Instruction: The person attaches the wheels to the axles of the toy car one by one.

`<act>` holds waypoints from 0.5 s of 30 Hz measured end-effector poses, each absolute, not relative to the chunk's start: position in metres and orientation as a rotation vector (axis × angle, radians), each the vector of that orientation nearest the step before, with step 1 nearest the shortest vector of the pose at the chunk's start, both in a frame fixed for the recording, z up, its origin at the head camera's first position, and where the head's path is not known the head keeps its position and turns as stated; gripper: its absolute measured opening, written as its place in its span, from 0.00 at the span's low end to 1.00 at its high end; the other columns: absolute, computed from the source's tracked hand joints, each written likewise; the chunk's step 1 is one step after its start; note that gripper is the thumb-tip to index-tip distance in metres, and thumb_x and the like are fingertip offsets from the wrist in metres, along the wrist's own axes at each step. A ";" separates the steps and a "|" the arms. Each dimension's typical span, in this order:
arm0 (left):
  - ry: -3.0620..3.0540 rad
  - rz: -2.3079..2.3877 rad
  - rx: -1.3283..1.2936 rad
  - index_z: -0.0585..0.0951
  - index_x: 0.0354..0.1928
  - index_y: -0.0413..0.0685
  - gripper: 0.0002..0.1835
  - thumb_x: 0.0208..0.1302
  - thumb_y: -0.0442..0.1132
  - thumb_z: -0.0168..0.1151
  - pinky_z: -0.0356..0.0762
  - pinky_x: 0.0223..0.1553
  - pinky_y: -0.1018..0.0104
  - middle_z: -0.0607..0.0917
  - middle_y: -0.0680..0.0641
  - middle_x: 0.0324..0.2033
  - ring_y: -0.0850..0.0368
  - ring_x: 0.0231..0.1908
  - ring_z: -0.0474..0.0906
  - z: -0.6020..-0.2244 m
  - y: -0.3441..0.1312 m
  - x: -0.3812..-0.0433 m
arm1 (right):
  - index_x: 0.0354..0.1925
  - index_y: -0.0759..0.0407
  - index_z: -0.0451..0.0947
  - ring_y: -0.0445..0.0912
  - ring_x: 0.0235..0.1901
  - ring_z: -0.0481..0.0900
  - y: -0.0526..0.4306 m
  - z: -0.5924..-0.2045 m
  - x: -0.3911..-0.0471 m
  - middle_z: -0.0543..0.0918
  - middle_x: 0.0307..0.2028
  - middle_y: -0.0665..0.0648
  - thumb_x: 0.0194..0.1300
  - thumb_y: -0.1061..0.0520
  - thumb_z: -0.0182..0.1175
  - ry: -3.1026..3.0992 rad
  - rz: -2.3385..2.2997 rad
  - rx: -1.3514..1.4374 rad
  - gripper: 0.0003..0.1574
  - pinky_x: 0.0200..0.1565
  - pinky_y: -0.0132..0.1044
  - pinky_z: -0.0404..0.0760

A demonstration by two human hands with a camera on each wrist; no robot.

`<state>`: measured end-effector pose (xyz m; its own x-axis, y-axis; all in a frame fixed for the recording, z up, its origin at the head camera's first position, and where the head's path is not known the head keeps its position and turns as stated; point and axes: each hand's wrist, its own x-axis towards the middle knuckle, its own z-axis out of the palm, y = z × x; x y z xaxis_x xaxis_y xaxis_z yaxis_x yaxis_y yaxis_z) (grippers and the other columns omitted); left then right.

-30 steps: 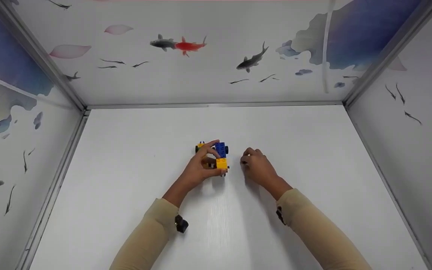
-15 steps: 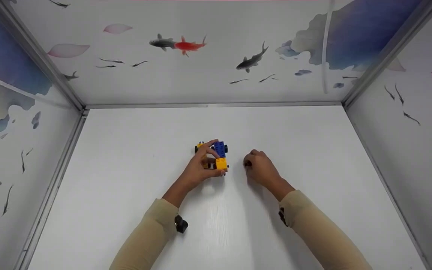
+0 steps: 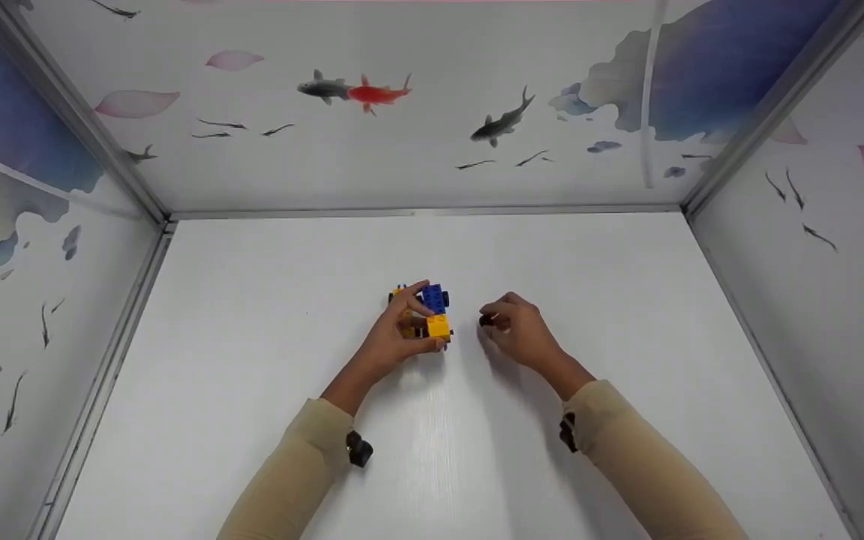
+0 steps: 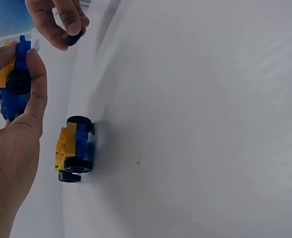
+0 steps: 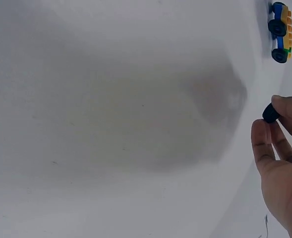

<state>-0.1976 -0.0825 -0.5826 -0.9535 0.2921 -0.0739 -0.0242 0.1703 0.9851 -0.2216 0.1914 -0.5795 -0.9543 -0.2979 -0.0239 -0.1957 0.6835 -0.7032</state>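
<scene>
My left hand [image 3: 391,330] grips a toy car [image 3: 438,327] of yellow and blue building blocks, held above the table between thumb and fingers. One black wheel [image 4: 19,82] shows on its side in the left wrist view. To its right, my right hand [image 3: 523,330] pinches a small black toy wheel [image 5: 270,113] between thumb and fingertips, apart from the car. A second block car [image 4: 74,148], yellow over blue with black wheels, stands on the table by my left hand. In the head view the left hand partly hides it.
A white tabletop [image 3: 432,450] lies under both hands. Upright panels printed with fish, petals and blue shapes enclose it at the back [image 3: 417,165], left and right, with metal strips along the edges.
My right hand has turned and its fingers have shifted, so more of the black wheel shows. My left hand and the held car have drifted slightly left.
</scene>
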 end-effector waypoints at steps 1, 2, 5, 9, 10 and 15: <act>2.205 1.857 0.255 0.80 0.57 0.64 0.26 0.64 0.36 0.83 0.83 0.71 0.53 0.61 0.65 0.86 0.44 0.71 0.80 -0.583 -0.083 -0.198 | 0.63 0.63 0.87 0.55 0.54 0.88 0.192 -0.579 -0.221 0.85 0.54 0.62 0.73 0.65 0.71 2.744 -1.148 -0.416 0.22 0.62 0.51 0.90; 2.209 1.855 0.256 0.80 0.57 0.64 0.25 0.65 0.37 0.83 0.83 0.71 0.53 0.61 0.65 0.86 0.43 0.71 0.80 -0.583 -0.083 -0.198 | 0.63 0.63 0.87 0.55 0.54 0.88 0.192 -0.578 -0.221 0.85 0.54 0.61 0.73 0.65 0.72 2.735 -1.164 -0.426 0.22 0.62 0.50 0.90; 2.219 1.850 0.264 0.80 0.57 0.62 0.24 0.65 0.38 0.83 0.82 0.72 0.53 0.60 0.65 0.86 0.43 0.72 0.80 -0.583 -0.083 -0.199 | 0.63 0.63 0.87 0.53 0.54 0.89 0.189 -0.575 -0.220 0.86 0.54 0.61 0.73 0.64 0.73 2.693 -1.221 -0.448 0.22 0.63 0.50 0.90; 2.207 1.870 0.295 0.79 0.57 0.58 0.24 0.66 0.37 0.82 0.84 0.71 0.51 0.60 0.65 0.86 0.43 0.71 0.80 -0.583 -0.082 -0.199 | 0.63 0.64 0.87 0.53 0.54 0.90 0.185 -0.570 -0.218 0.89 0.53 0.60 0.73 0.64 0.72 2.635 -1.291 -0.500 0.22 0.64 0.50 0.90; 2.208 1.875 0.303 0.79 0.57 0.58 0.24 0.66 0.38 0.82 0.84 0.71 0.51 0.61 0.65 0.86 0.43 0.71 0.81 -0.583 -0.082 -0.199 | 0.63 0.64 0.87 0.53 0.54 0.90 0.183 -0.568 -0.218 0.89 0.53 0.60 0.74 0.64 0.72 2.619 -1.305 -0.514 0.21 0.64 0.50 0.90; 2.228 1.887 0.325 0.79 0.56 0.58 0.22 0.67 0.40 0.82 0.82 0.73 0.49 0.60 0.63 0.86 0.41 0.71 0.80 -0.582 -0.081 -0.199 | 0.63 0.61 0.87 0.51 0.53 0.91 0.176 -0.561 -0.216 0.90 0.54 0.58 0.75 0.64 0.71 2.557 -1.349 -0.558 0.20 0.61 0.46 0.91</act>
<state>-0.1994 -0.0813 -0.5823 -0.9551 0.2959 -0.0129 0.0359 0.1589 0.9866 -0.2158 0.1758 -0.5608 -0.9094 -0.4159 0.0012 -0.2358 0.5132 -0.8252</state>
